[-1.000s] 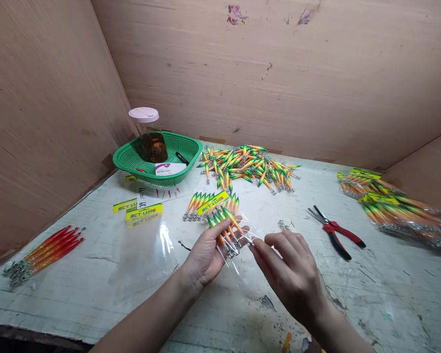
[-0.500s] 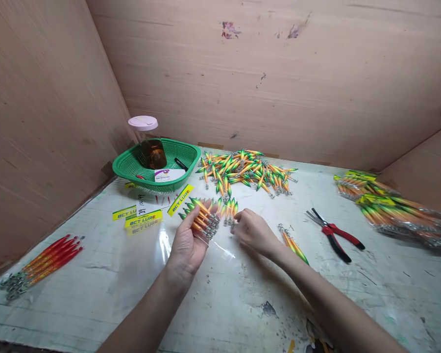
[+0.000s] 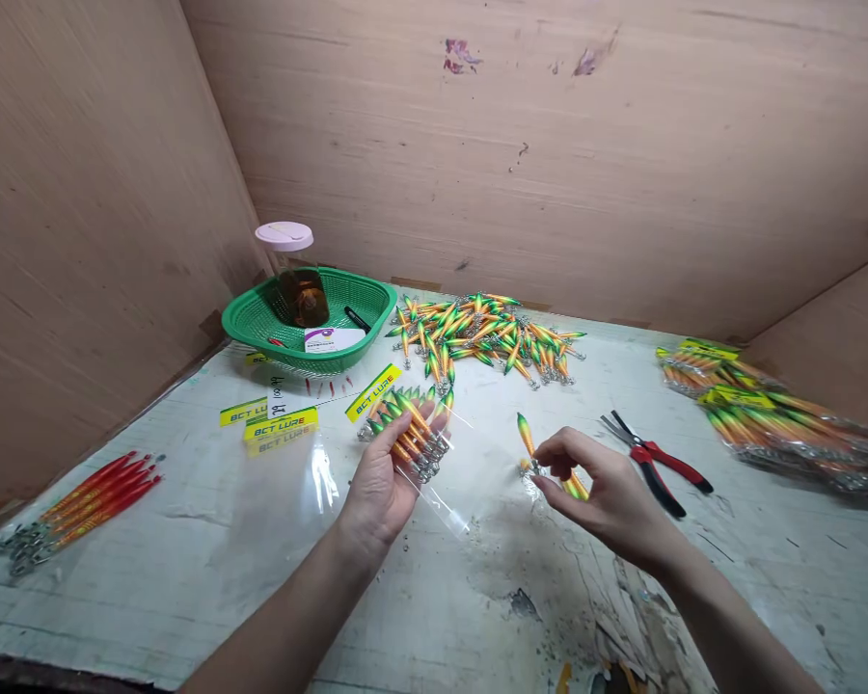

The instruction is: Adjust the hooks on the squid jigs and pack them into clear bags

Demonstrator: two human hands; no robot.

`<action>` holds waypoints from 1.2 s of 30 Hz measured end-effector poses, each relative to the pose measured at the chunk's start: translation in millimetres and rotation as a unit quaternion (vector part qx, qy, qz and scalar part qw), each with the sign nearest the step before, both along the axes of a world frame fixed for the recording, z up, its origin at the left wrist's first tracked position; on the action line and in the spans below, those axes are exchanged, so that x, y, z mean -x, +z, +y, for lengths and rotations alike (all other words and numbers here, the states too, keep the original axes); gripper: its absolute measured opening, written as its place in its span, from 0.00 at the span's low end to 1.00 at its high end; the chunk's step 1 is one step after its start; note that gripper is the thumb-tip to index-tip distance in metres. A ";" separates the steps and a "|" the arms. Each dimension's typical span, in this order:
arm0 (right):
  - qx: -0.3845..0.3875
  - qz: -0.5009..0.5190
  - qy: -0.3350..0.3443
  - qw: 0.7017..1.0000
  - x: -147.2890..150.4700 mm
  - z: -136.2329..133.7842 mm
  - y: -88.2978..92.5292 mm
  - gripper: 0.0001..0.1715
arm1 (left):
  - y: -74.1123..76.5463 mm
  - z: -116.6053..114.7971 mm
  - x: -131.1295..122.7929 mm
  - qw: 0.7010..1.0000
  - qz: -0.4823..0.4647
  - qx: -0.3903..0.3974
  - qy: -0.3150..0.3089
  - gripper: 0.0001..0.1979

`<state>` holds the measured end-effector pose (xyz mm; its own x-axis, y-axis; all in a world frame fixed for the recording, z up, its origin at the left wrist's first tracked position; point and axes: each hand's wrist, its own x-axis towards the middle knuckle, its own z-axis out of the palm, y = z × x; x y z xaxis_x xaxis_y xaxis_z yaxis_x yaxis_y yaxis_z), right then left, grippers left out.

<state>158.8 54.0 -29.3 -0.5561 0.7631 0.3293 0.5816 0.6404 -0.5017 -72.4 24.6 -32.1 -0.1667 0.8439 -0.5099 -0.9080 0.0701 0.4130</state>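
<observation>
My left hand (image 3: 380, 487) is closed round a clear plastic bag of orange-and-green lures (image 3: 409, 434) with a yellow BCT LURE header card (image 3: 373, 392), held just above the table. My right hand (image 3: 599, 482) pinches a single orange-and-green lure (image 3: 525, 436) by its hook end, tip pointing up, to the right of the bag. Two more loose lures (image 3: 576, 488) lie under my right fingers.
A loose heap of lures (image 3: 477, 333) lies at the back, beside a green basket (image 3: 376, 299) holding a pink-lidded jar (image 3: 296, 280). Red-handled pliers (image 3: 655, 461) lie right of my hand. Filled bags (image 3: 759, 410) sit far right, red lures (image 3: 87, 501) far left, spare header cards (image 3: 279, 424) near the basket.
My right hand left the bag's mouth, reached toward the table, and now lifts one lure to the right. My left hand keeps the bag, turned slightly.
</observation>
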 end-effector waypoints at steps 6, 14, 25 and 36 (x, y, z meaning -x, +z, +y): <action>-0.012 0.009 0.001 1.000 -6.9 -1.2 -4.3 0.04 | -2.6 0.5 -1.5 1.000 0.019 0.007 -0.011 0.12; 0.099 0.034 0.227 0.968 -17.4 -50.6 65.7 0.14 | -8.1 -1.7 -5.0 0.997 0.044 0.018 -0.055 0.10; -0.265 -0.057 0.056 0.961 39.6 -56.8 11.3 0.10 | -9.9 -10.5 -19.2 0.987 0.051 0.029 -0.150 0.09; -0.239 0.020 -0.013 0.971 34.1 -58.2 -0.6 0.09 | -11.8 -16.9 -27.9 0.979 0.074 0.020 -0.187 0.08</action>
<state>124.6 -4.2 -29.9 -0.5173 0.5316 0.6707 0.5874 0.7905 -0.1734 -44.5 7.7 -43.9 0.0759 0.8396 -0.5380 -0.7466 0.4055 0.5275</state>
